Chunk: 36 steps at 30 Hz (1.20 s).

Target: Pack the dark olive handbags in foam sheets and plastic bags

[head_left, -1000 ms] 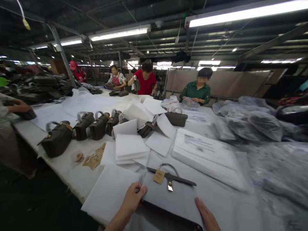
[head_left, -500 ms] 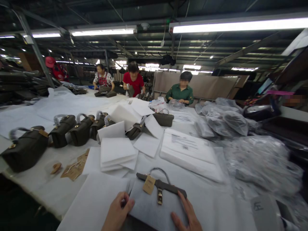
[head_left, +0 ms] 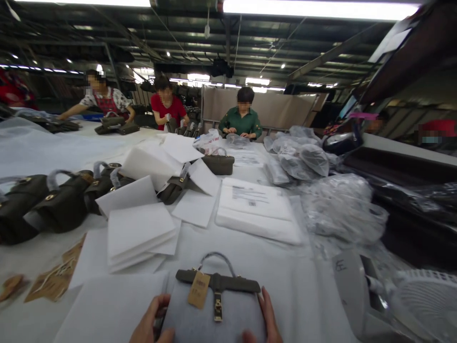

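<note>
A dark olive handbag (head_left: 217,283), its body wrapped in a white foam sheet, stands at the table's near edge. A brown paper tag (head_left: 199,289) and a gold clasp (head_left: 217,307) hang on its front. My left hand (head_left: 150,324) grips the wrapped bag's left side. My right hand (head_left: 266,318) presses flat against its right side. The wrapped handle arches above the top strap.
A stack of white foam sheets (head_left: 139,236) lies just beyond. A row of olive handbags (head_left: 53,202) stands at left, brown tags (head_left: 53,281) beside it. A white packet (head_left: 257,209) and bagged goods (head_left: 339,209) lie to the right. Three people (head_left: 241,119) work at the far end.
The view has swung right and down. The wrapped bag now stands more upright and closer to me, and both my hands have closed in on its sides.
</note>
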Each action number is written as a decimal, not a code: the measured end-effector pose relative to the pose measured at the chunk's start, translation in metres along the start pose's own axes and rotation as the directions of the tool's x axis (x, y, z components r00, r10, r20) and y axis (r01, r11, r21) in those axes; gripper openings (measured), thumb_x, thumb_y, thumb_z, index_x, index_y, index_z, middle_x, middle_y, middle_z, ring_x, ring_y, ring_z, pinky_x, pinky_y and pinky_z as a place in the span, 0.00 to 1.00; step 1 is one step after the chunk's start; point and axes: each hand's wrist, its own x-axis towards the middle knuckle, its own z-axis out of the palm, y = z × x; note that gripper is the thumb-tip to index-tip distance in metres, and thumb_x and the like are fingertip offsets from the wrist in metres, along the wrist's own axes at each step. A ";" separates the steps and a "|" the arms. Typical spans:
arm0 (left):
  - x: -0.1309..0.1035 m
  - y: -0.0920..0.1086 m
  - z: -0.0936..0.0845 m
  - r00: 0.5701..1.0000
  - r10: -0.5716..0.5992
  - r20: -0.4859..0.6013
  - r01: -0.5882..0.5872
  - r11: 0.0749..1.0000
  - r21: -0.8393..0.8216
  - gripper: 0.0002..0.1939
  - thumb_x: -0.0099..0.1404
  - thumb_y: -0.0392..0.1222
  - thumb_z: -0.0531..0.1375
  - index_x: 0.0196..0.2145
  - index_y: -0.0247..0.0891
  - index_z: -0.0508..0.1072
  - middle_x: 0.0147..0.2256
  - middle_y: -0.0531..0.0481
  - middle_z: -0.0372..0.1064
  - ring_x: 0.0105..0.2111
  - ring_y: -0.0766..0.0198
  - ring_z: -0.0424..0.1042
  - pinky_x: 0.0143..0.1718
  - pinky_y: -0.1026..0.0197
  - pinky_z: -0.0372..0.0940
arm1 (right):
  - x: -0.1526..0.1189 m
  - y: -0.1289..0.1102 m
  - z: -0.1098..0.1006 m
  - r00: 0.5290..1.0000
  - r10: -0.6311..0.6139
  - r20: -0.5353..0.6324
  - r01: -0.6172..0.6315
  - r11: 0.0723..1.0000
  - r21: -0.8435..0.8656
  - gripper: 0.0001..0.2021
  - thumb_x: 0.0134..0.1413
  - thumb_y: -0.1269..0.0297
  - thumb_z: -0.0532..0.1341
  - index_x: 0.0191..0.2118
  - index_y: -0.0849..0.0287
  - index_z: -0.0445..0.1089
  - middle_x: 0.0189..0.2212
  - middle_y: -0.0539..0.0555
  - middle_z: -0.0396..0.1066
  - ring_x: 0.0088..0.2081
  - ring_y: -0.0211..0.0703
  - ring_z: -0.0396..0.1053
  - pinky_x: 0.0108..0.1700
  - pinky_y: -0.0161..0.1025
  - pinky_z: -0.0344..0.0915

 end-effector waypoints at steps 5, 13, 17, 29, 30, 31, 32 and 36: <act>0.016 0.014 0.013 1.000 -0.015 -0.020 0.015 1.000 0.022 0.23 0.57 0.63 0.54 0.36 0.41 0.69 0.37 0.46 0.74 0.43 0.49 0.72 0.46 0.53 0.67 | 0.033 -0.014 -0.012 0.978 0.197 0.075 -0.204 0.973 0.109 0.35 0.41 0.36 0.62 0.48 0.60 0.73 0.47 0.59 0.74 0.50 0.61 0.69 0.53 0.51 0.66; 0.014 0.000 0.024 0.992 -0.040 -0.120 0.051 0.994 0.094 0.24 0.59 0.64 0.54 0.41 0.41 0.69 0.40 0.48 0.73 0.43 0.51 0.70 0.47 0.53 0.64 | 0.047 -0.045 0.004 0.990 0.138 -0.032 -0.139 0.990 -0.026 0.29 0.45 0.41 0.59 0.47 0.59 0.69 0.41 0.58 0.74 0.42 0.55 0.71 0.44 0.47 0.68; 0.012 -0.004 0.028 0.989 -0.029 -0.144 0.028 1.000 -0.007 0.22 0.59 0.64 0.55 0.35 0.41 0.69 0.36 0.48 0.73 0.39 0.53 0.71 0.42 0.57 0.65 | 0.045 -0.039 0.010 0.975 -0.081 -0.205 0.027 0.966 -0.256 0.34 0.52 0.42 0.56 0.59 0.59 0.58 0.46 0.61 0.68 0.44 0.55 0.69 0.45 0.51 0.69; 0.007 0.009 0.035 0.959 0.072 -0.275 -0.075 0.997 0.000 0.21 0.59 0.61 0.56 0.28 0.39 0.68 0.34 0.50 0.72 0.33 0.59 0.69 0.38 0.60 0.63 | 0.046 -0.030 0.011 0.701 -0.562 0.439 0.704 0.449 -0.550 0.30 0.56 0.48 0.58 0.62 0.55 0.59 0.60 0.62 0.60 0.59 0.61 0.59 0.52 0.59 0.68; 0.008 0.008 0.035 0.963 0.075 -0.258 -0.075 0.997 0.010 0.21 0.60 0.61 0.56 0.28 0.38 0.68 0.35 0.49 0.73 0.34 0.59 0.70 0.39 0.60 0.64 | 0.046 -0.030 0.012 0.705 -0.560 0.435 0.701 0.453 -0.551 0.30 0.56 0.48 0.58 0.62 0.54 0.59 0.60 0.61 0.60 0.59 0.62 0.60 0.52 0.60 0.68; 0.009 0.006 0.033 0.967 0.080 -0.242 -0.076 0.997 0.025 0.21 0.60 0.60 0.55 0.28 0.38 0.68 0.36 0.49 0.74 0.34 0.59 0.71 0.39 0.60 0.65 | 0.047 -0.029 0.012 0.708 -0.558 0.432 0.698 0.458 -0.551 0.30 0.56 0.47 0.58 0.62 0.53 0.59 0.60 0.61 0.60 0.59 0.62 0.60 0.52 0.60 0.68; 0.010 0.005 0.031 0.966 0.099 -0.237 -0.088 0.995 0.055 0.20 0.61 0.59 0.55 0.28 0.38 0.69 0.37 0.48 0.74 0.34 0.59 0.72 0.38 0.59 0.66 | 0.048 -0.027 0.012 0.710 -0.557 0.430 0.696 0.462 -0.551 0.31 0.56 0.47 0.59 0.62 0.53 0.58 0.60 0.61 0.60 0.59 0.62 0.60 0.51 0.61 0.68; 0.015 0.007 0.030 0.757 0.524 -0.390 -0.345 0.828 0.442 0.18 0.62 0.53 0.58 0.42 0.37 0.69 0.45 0.40 0.72 0.44 0.52 0.73 0.44 0.51 0.69 | 0.051 -0.018 0.010 0.709 -0.557 0.432 0.696 0.455 -0.555 0.31 0.55 0.46 0.59 0.63 0.51 0.58 0.59 0.60 0.61 0.58 0.64 0.61 0.50 0.62 0.68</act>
